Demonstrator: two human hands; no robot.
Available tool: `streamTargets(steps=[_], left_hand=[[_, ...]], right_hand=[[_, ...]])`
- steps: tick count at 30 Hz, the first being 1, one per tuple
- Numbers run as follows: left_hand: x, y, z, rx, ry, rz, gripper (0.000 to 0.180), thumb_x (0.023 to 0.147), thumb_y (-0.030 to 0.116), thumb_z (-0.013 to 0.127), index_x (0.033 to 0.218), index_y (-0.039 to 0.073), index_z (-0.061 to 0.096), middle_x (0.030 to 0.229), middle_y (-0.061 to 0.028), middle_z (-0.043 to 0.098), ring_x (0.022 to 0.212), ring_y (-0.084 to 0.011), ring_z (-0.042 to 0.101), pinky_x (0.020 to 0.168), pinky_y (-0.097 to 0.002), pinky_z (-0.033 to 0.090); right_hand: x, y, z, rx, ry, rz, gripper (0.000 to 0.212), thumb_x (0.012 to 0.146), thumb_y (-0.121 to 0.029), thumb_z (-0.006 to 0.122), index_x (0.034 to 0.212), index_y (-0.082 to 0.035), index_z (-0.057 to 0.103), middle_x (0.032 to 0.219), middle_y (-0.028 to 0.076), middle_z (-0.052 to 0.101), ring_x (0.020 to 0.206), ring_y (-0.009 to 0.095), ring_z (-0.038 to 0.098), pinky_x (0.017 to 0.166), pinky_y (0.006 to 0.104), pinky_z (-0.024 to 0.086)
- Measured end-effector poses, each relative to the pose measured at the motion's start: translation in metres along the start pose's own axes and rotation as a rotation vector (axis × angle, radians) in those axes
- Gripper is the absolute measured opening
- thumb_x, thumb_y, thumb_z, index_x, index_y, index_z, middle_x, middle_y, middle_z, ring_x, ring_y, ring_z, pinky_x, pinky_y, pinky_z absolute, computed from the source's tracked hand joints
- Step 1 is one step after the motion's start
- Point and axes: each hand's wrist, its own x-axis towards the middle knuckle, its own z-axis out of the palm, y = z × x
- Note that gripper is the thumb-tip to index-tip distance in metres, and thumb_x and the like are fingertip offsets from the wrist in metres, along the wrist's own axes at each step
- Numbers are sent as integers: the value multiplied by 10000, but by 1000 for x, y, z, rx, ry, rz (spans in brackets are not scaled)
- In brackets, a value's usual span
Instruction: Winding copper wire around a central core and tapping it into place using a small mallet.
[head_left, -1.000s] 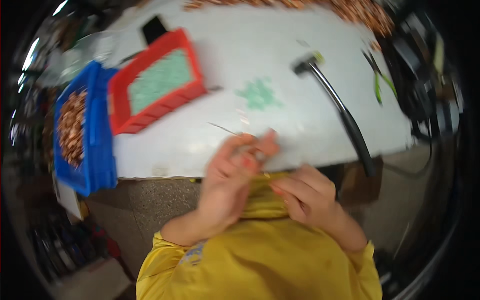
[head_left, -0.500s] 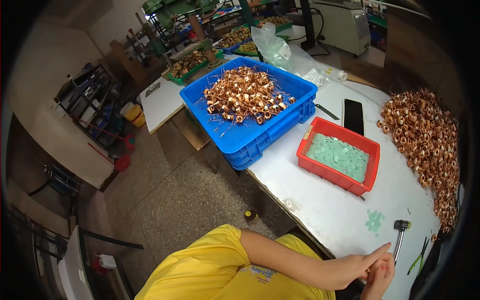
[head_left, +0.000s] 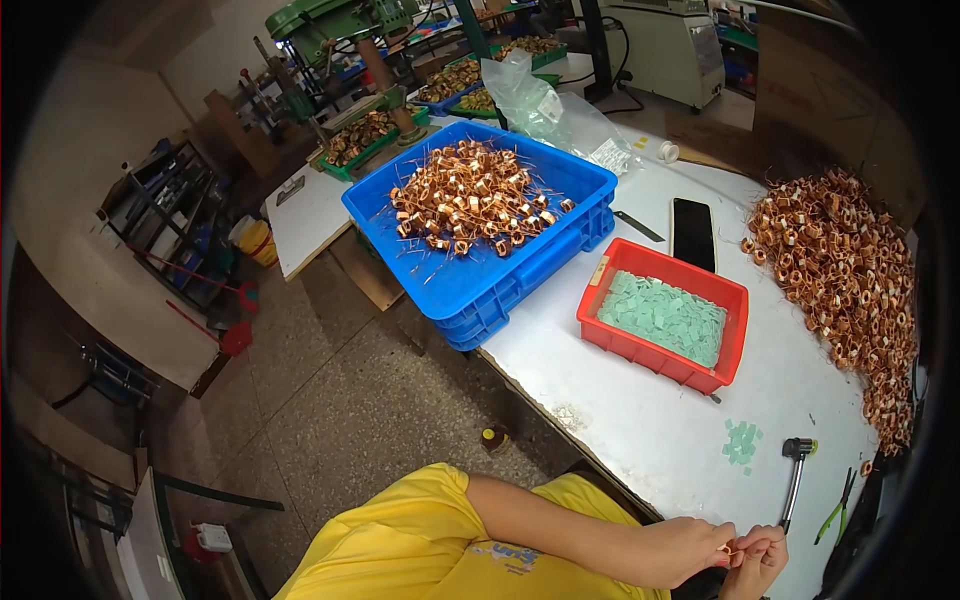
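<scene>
My left hand (head_left: 692, 550) and my right hand (head_left: 757, 562) meet at the table's near edge. Both are closed, fingertips together around a small copper wire coil (head_left: 729, 549), mostly hidden by the fingers. Just beyond them lie a hammer (head_left: 797, 470) with a metal handle and a small group of pale green pieces (head_left: 741, 443). Green-handled pliers (head_left: 836, 511) rest to the right. A large heap of copper coils (head_left: 840, 290) covers the table's right side. Farther off, a red bin (head_left: 650, 352) holds many flat pale green pieces (head_left: 664, 318).
A blue crate (head_left: 440, 295) with a mound of copper coils (head_left: 475, 198) stands at the table's far left corner. Near it are a phone (head_left: 693, 235), a flat dark strip (head_left: 638, 226) and a clear plastic bag (head_left: 560, 115). A green drill press (head_left: 335, 22) stands behind.
My left index finger, stretched out before, is now bent in, and both hands' fingertips have come together on the coil. The whole view has shifted slightly.
</scene>
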Motion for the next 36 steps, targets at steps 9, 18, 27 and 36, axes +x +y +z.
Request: streamTargets(steps=[9, 18, 27, 36], left_hand=[[-25, -4, -2, -415, -161, -35, 107, 898, 79, 463, 842, -3, 502, 673, -110, 572, 578, -232, 499, 553, -312, 429], [-35, 4, -56, -930, 221, -452, 198, 950, 137, 433, 1114, 33, 471, 777, 4, 468, 623, -66, 375, 549, -171, 320], [-27, 0, -52, -1040, 91, -504, 251, 965, 113, 396, 1190, 13, 443, 802, -18, 460, 614, -72, 342, 537, -170, 291], [-24, -5, -48, -1119, 22, -529, 297, 954, 74, 406, 1242, 4, 419, 859, -51, 493, 633, -79, 348, 543, -174, 306]], right_hand=[[-19, -7, -127, -118, 529, -204, 148, 899, -141, 508, 840, -33, 588, 783, 57, 528, 621, 141, 464, 557, 231, 390], [32, -50, 6, -731, 525, -73, 78, 784, 24, 545, 768, 19, 621, 694, 55, 597, 524, 132, 441, 498, 224, 358], [57, 16, 18, -1283, 356, -86, 118, 778, -7, 609, 892, -37, 602, 761, 50, 525, 550, 163, 459, 531, 274, 396], [60, 1, 20, -1359, 211, 113, 157, 801, 17, 559, 948, -32, 581, 802, 52, 517, 569, 169, 457, 559, 292, 405]])
